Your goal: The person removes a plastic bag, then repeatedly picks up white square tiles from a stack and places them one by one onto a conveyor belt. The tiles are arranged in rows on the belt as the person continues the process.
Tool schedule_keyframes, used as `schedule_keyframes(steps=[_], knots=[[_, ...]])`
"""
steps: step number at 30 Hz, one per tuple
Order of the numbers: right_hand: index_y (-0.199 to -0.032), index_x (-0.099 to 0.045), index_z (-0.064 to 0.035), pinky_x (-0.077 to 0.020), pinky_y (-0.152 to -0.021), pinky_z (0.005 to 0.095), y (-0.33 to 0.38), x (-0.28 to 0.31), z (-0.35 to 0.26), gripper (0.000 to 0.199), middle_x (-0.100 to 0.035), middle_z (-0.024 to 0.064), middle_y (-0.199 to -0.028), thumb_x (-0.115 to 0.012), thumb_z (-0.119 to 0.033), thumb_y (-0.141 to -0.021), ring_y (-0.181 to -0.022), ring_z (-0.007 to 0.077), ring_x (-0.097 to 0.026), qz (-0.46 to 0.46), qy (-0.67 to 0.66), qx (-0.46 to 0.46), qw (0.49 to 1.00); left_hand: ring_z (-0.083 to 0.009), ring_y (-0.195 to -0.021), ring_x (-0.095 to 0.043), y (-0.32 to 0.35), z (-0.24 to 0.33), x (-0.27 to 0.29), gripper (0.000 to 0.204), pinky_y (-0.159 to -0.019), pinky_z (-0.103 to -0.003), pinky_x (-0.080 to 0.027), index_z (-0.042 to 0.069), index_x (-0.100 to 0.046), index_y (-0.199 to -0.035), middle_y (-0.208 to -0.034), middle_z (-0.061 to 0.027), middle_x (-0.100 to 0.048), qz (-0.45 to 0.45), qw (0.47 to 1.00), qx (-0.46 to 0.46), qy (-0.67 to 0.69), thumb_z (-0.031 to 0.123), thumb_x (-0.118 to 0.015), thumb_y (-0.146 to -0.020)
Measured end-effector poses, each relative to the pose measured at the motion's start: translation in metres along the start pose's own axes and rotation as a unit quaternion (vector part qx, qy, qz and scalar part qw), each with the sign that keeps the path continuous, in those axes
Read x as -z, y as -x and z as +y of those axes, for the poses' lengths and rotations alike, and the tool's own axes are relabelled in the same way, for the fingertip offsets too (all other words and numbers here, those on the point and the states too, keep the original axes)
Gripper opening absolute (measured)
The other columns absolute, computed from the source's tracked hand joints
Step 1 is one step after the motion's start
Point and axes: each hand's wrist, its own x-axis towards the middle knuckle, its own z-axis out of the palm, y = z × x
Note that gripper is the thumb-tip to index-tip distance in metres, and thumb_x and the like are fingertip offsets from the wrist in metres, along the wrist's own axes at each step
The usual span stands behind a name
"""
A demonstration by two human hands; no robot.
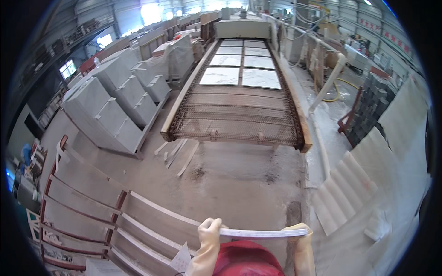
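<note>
Both of my hands wear cream-coloured rubber gloves and come up from the lower edge. Between them is a white tile (264,233), seen almost edge-on; a line along its edge may mean two stacked pieces. My left hand (210,231) is closed around its left end, and my right hand (298,228) grips its right end. A red rounded surface (248,260) lies just behind the tile, between my forearms. Ahead stands a conveyor (239,108) with a metal mesh belt. White grey-veined tiles (220,76) lie on it in two columns.
At left stand large white wrapped blocks (120,99) on a rack. Dark red metal frames with pale slats (156,207) lie lower left. Off-white foam sheets (345,193) cover the right side, near stacked dark blocks (373,103). Loose strips (189,158) lie on the floor.
</note>
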Motion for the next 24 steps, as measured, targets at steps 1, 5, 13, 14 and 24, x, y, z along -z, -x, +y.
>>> schedule_keyframes(steps=[1, 5, 13, 14, 24], knots=[[-0.072, -0.07, 0.0012, -0.0485, -0.053, 0.0288, -0.019, -0.001, -0.006, 0.021, -0.069, 0.013, -0.07, -0.068, -0.018, -0.08, -0.059, 0.0175, -0.063, 0.008, -0.004, 0.007, 1.0, -0.0121, -0.056, -0.053, -0.012, 0.016, -0.018, 0.021, -0.056, -0.029, -0.043, 0.001, -0.058, -0.065, -0.064, -0.0091, -0.066, -0.014, 1.0, 0.012, 0.005, 0.013, -0.061, -0.082], [-0.071, -0.071, 0.0019, -0.0476, -0.051, 0.0284, -0.094, -0.006, -0.029, 0.023, -0.068, 0.0129, -0.069, -0.068, -0.02, -0.08, -0.058, 0.0169, -0.062, 0.018, -0.021, 0.044, 0.999, -0.0098, -0.058, -0.052, -0.056, 0.049, -0.073, 0.023, -0.057, -0.028, -0.042, 0.003, -0.059, -0.064, -0.064, -0.0067, -0.066, -0.024, 1.0, 0.007, -0.015, 0.016, -0.062, -0.083], [-0.071, -0.065, 0.0032, -0.0498, -0.05, 0.0298, -0.259, 0.006, -0.04, 0.016, -0.069, 0.0181, -0.072, -0.074, -0.009, -0.075, -0.057, 0.0195, -0.063, -0.073, -0.015, 0.038, 0.997, -0.0173, -0.053, -0.055, -0.142, 0.079, -0.171, 0.016, -0.057, -0.033, -0.044, 0.002, -0.058, -0.064, -0.061, -0.014, -0.065, 0.058, 0.996, -0.052, 0.04, 0.01, -0.063, -0.077], [-0.071, -0.064, 0.0024, -0.0488, -0.049, 0.0287, -0.276, 0.002, -0.047, 0.012, -0.069, 0.018, -0.073, -0.072, -0.006, -0.075, -0.056, 0.0182, -0.063, -0.102, -0.052, 0.009, 0.993, -0.0178, -0.051, -0.054, -0.152, 0.083, -0.177, 0.016, -0.055, -0.033, -0.043, 0.002, -0.058, -0.064, -0.06, -0.0145, -0.064, 0.084, 0.993, -0.068, 0.041, 0.01, -0.063, -0.076], [-0.078, -0.064, -0.0021, -0.0527, -0.052, 0.0304, -0.398, -0.053, -0.098, 0.024, -0.069, 0.0116, -0.077, -0.054, 0.014, -0.063, -0.067, 0.0187, -0.065, -0.02, 0.018, -0.111, 0.993, -0.0119, -0.052, -0.046, -0.247, 0.173, -0.25, 0.03, -0.051, -0.031, -0.037, 0.006, -0.052, -0.061, -0.06, -0.0049, -0.058, 0.103, 0.995, -0.013, -0.006, 0.018, -0.063, -0.086]])
